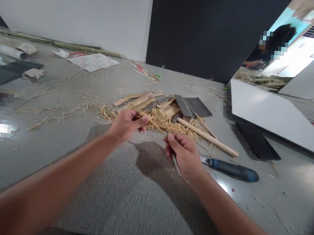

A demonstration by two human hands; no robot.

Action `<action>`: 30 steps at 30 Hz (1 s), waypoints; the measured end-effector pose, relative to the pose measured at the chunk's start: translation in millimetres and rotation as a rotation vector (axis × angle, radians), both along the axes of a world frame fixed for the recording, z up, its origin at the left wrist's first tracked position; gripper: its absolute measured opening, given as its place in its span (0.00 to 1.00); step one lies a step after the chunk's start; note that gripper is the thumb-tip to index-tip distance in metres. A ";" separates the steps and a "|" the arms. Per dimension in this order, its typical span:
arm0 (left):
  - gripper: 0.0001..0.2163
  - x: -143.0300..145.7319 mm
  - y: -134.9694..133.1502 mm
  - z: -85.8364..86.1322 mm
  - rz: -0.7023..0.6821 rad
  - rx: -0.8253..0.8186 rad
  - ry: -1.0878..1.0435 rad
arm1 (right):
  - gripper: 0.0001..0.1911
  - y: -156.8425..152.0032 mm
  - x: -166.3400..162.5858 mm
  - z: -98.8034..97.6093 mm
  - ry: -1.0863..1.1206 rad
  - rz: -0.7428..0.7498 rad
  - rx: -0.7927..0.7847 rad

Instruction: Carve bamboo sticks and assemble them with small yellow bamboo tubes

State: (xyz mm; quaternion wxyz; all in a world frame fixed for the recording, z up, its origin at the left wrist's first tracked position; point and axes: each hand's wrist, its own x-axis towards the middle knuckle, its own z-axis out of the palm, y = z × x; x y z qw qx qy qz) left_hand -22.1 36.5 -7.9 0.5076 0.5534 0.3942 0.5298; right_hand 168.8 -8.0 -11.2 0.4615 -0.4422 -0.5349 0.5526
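- Both of my arms reach forward from the bottom of the view, forearms bare. My left hand point(126, 123) is curled in, with thumb and fingertips pinched on one end of a thin bamboo stick point(156, 126).
- My right hand point(184, 152) sits a bit nearer to me, with its back facing up. Its fingers are folded tight around the other end of the stick, so both hands are closed on it and neither is open.
- The hands hover over a grey textured mat point(131, 197) lying on a smooth grey floor point(44, 150), and they throw a shadow on the mat right under them.
- Just beyond the hands there's a heap of shavings and split bamboo bits point(160, 112), with a dark sheet point(193, 105) lying at its far right edge.
- A longer pale rod point(208, 137) lies just past my right hand. A blue-handled knife point(232, 169) lies on the floor right beside that hand, on its outer side.
- Farther right a white board point(275, 115) lies flat. Beyond everything is a wall point(73, 7), white behind my left hand and black behind my right. Another person point(277, 42) is way off past the board.
- The stick spans the gap between my hands. Its long axis runs sideways across me, with the left end slightly farther away and the right end closer to me.
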 end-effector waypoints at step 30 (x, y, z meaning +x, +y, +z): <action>0.10 9.4 -11.6 -1.6 -0.118 -0.063 0.207 | 0.17 -4.8 -0.9 11.7 -0.412 -0.003 0.187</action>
